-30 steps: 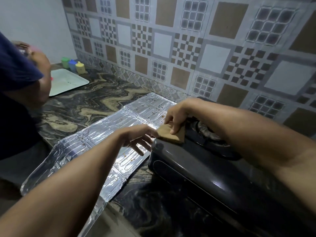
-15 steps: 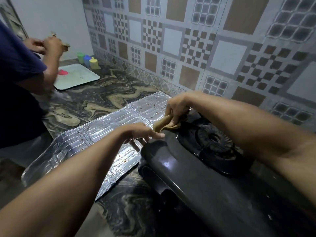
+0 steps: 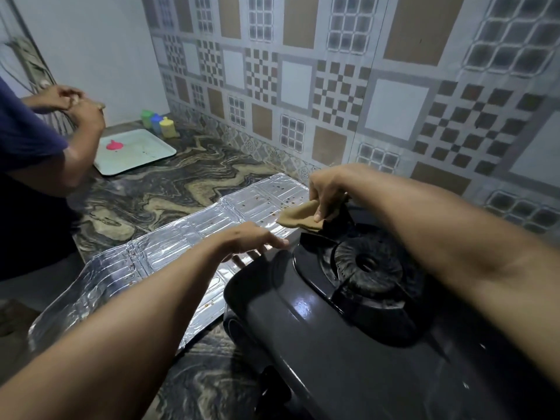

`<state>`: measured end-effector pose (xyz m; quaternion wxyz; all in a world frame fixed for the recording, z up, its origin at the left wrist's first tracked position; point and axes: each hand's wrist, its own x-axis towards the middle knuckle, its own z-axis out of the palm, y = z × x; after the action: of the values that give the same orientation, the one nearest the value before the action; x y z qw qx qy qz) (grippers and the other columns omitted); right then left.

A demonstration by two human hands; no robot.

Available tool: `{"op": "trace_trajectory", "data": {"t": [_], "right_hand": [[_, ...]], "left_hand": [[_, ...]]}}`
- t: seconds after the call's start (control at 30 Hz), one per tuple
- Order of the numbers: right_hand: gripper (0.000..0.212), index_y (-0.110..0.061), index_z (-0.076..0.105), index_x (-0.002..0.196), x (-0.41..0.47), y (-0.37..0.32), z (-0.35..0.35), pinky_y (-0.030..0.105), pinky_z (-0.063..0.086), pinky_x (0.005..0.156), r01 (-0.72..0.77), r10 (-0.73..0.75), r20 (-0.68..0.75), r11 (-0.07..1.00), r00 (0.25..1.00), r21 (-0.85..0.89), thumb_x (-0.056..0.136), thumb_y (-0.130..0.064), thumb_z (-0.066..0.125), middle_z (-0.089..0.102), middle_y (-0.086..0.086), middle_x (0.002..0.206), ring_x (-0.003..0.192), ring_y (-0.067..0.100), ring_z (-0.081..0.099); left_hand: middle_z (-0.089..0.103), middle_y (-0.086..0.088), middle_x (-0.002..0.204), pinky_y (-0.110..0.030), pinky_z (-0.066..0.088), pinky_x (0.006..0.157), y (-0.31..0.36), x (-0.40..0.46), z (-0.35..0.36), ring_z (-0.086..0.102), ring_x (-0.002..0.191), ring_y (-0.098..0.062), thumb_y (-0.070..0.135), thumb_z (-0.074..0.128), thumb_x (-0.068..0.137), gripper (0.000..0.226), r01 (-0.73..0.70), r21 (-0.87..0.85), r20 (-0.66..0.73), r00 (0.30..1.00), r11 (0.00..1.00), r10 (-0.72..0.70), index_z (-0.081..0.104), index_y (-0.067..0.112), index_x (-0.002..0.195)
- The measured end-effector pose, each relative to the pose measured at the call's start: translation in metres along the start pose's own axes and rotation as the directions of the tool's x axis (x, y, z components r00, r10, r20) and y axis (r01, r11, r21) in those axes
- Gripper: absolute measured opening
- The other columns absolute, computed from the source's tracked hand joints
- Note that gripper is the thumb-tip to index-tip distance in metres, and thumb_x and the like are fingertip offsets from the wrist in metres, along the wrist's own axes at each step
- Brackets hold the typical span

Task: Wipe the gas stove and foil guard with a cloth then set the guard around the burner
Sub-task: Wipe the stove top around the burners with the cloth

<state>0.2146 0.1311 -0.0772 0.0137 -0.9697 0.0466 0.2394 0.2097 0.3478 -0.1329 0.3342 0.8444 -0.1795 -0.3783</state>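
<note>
A black single-burner gas stove (image 3: 306, 322) stands on the marble counter at the right, its round burner (image 3: 368, 266) exposed. My right hand (image 3: 325, 192) pinches a folded tan cloth (image 3: 298, 218) over the stove's far left corner. The silver foil guard (image 3: 169, 253) lies flat and unfolded on the counter left of the stove, dotted with brown spots. My left hand (image 3: 256, 241) reaches over the foil with its fingers stretched out, fingertips at the stove's left edge.
Another person in a dark blue shirt (image 3: 27, 165) stands at the left, hands together. A pale tray (image 3: 136, 151) with a pink blob sits at the back left, beside three small coloured containers (image 3: 157, 122). Patterned tiles (image 3: 333, 86) cover the wall behind.
My right hand has carried the cloth from the stove's front left edge back toward its far corner. The view has swung right and closer. My left hand stays by the stove edge.
</note>
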Motion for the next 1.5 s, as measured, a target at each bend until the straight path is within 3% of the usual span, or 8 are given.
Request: {"op": "trace_trajectory", "data": {"t": [0.23,0.5,0.6,0.73,0.93,1.1,1.23,1.5], "right_hand": [[0.035,-0.004,0.071,0.089,-0.001,0.018,0.0,0.023,0.038,0.05,0.033,-0.032,-0.023,0.998,0.999,0.06,0.073,-0.033,0.082,0.053,-0.008,0.044,0.054,0.012,0.044],[0.034,-0.01,0.075,0.092,-0.002,0.064,0.005,0.026,0.042,0.064,-0.099,0.123,-0.148,0.982,0.981,0.16,0.069,-0.035,0.084,0.064,0.002,0.075,0.078,0.018,0.056],[0.041,-0.014,0.075,0.101,-0.009,0.081,0.013,0.028,0.045,0.074,-0.168,0.212,-0.194,0.96,0.958,0.224,0.067,-0.035,0.085,0.07,0.003,0.085,0.086,0.021,0.062],[0.07,-0.021,0.061,0.127,-0.016,0.091,0.032,0.039,0.047,0.095,-0.23,0.312,-0.222,0.916,0.924,0.33,0.065,-0.042,0.084,0.066,0.004,0.119,0.109,0.027,0.059],[0.096,-0.012,0.06,0.126,-0.046,0.13,0.042,0.042,0.05,0.092,-0.452,0.481,-0.091,0.862,0.872,0.228,0.049,-0.063,0.084,0.065,0.006,0.119,0.106,0.03,0.061],[0.071,-0.006,0.059,0.127,-0.072,0.142,0.058,0.031,0.049,0.087,-0.425,0.467,-0.126,0.868,0.875,0.257,0.069,-0.037,0.084,0.065,0.009,0.112,0.102,0.027,0.059],[0.078,-0.032,0.034,0.148,-0.073,0.133,0.062,0.027,0.037,0.101,-0.141,0.21,-0.198,0.939,0.957,0.313,0.082,-0.008,0.069,0.042,0.002,0.149,0.127,0.024,0.046],[0.064,-0.033,0.039,0.145,-0.101,0.145,0.079,0.024,0.032,0.1,-0.11,0.2,-0.182,0.906,0.963,0.409,0.089,-0.011,0.064,0.041,-0.003,0.15,0.122,0.016,0.046]], "left_hand": [[0.06,-0.013,0.087,-0.039,0.04,0.076,0.018,0.012,0.003,0.057,0.08,-0.027,0.036,0.038,0.076,0.029,-0.023,-0.145,-0.182,0.983,0.989,-0.004,0.049,0.011,0.085],[0.054,-0.012,0.078,-0.034,0.032,0.061,0.05,0.038,0.032,0.047,0.079,-0.026,0.033,0.039,0.094,0.035,-0.207,0.084,-0.445,0.868,0.975,0.222,0.048,0.012,0.068],[0.062,-0.019,0.108,-0.037,0.04,0.072,0.062,0.048,0.043,0.055,0.099,-0.033,0.045,0.038,0.091,0.043,-0.185,0.244,-0.475,0.833,0.952,0.283,0.058,0.008,0.098],[0.039,-0.015,0.146,-0.046,0.027,0.11,0.078,0.05,0.06,0.036,0.135,-0.028,0.044,0.035,0.097,0.054,-0.263,0.532,-0.401,0.759,0.805,0.513,0.038,0.011,0.14],[-0.003,-0.005,0.163,-0.058,-0.005,0.117,0.085,0.059,0.075,-0.003,0.15,-0.024,0.046,0.022,0.101,0.053,-0.307,0.741,-0.136,0.803,0.597,0.581,0.017,0.035,0.152],[0.005,-0.002,0.163,-0.062,0.001,0.115,0.094,0.058,0.078,0.003,0.15,-0.023,0.046,0.023,0.102,0.05,-0.305,0.763,-0.1,0.815,0.57,0.57,0.033,0.028,0.148],[0.009,0.003,0.163,-0.061,0.006,0.116,0.097,0.06,0.082,0.007,0.15,-0.018,0.043,0.027,0.102,0.05,-0.327,0.737,-0.115,0.801,0.591,0.587,0.037,0.019,0.145],[0.013,0.004,0.162,-0.061,0.01,0.114,0.094,0.061,0.083,0.007,0.15,-0.02,0.048,0.028,0.101,0.055,-0.292,0.735,-0.146,0.813,0.612,0.564,0.031,0.021,0.149]]}}
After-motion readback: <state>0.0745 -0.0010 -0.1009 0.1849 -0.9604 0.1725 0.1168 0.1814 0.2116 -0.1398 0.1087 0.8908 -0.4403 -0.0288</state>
